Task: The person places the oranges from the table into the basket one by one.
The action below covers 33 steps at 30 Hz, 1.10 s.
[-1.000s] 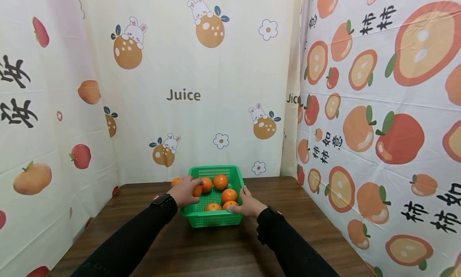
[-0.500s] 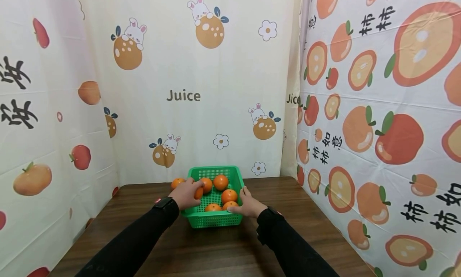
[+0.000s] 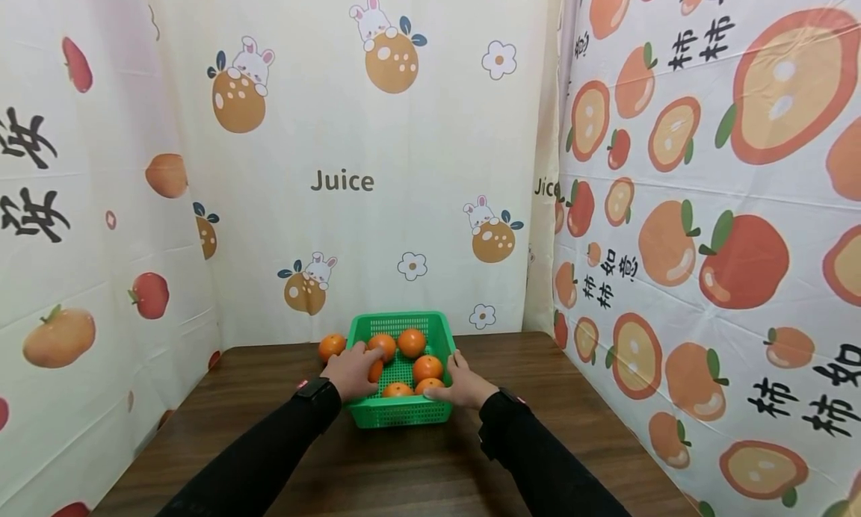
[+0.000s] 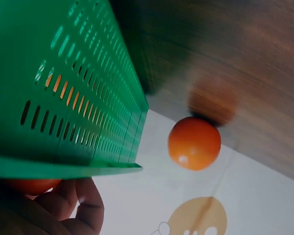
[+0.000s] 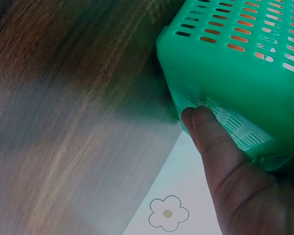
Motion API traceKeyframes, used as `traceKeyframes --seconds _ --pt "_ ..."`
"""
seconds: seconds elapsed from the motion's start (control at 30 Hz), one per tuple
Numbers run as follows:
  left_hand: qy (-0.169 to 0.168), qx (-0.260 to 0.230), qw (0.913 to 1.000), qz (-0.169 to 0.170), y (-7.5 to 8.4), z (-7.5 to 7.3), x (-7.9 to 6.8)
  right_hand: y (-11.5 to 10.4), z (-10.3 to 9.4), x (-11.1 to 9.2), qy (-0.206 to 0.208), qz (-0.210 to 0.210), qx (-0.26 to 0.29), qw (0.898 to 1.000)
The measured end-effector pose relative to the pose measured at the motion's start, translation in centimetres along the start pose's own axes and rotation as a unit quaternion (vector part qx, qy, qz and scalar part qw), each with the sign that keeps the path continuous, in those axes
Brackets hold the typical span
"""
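A green plastic basket [image 3: 397, 412] with slotted walls stands on the table, holding several oranges [image 3: 412, 343]. My left hand [image 3: 351, 372] reaches over its left rim and grips an orange [image 3: 376, 370] low inside; part of that fruit shows past the rim in the left wrist view, the rest hidden. At the basket's front right corner is my right hand [image 3: 466, 385], thumb over the rim and fingers along the outside of the right wall [image 5: 223, 115]. Another orange [image 3: 332, 347] lies outside, just left of the basket; the left wrist view shows this loose orange [image 4: 194, 143] too.
The brown wooden table [image 3: 269, 420] ends at a printed cloth backdrop [image 3: 430, 151] close behind the basket. A fruit-printed curtain [image 3: 713, 278] borders the right side, and another cloth [image 3: 101, 278] the left.
My left hand has shifted slightly right and down with the orange, baring more of the loose orange at the left. My right hand stays on the basket corner.
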<state>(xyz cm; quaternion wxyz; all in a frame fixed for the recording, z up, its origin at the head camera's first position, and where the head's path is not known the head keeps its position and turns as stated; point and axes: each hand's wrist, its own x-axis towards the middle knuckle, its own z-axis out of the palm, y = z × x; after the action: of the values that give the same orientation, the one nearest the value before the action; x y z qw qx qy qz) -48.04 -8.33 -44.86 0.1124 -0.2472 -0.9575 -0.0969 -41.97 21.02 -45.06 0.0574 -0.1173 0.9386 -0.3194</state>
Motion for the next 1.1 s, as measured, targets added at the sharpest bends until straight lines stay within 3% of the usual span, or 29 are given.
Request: traceKeyframes --seconds 0.43,0.63,0.87,1.1 --pt "0.019 0.036 0.9991 -0.004 0.3 1.0 0.2 0.3 0.0 0.5 0.003 0.002 0.006 1.0" --pt "0.012 0.04 0.9991 -0.009 0.3 1.8 0.2 0.4 0.2 0.4 0.004 0.005 0.002 1.0" --pt "-0.019 0.037 0.9991 -0.011 0.8 1.7 0.2 0.5 0.2 0.4 0.009 0.005 0.001 1.0" --pt "-0.027 0.022 0.999 -0.027 0.8 1.5 0.2 0.5 0.2 0.3 0.01 0.003 0.008 1.0"
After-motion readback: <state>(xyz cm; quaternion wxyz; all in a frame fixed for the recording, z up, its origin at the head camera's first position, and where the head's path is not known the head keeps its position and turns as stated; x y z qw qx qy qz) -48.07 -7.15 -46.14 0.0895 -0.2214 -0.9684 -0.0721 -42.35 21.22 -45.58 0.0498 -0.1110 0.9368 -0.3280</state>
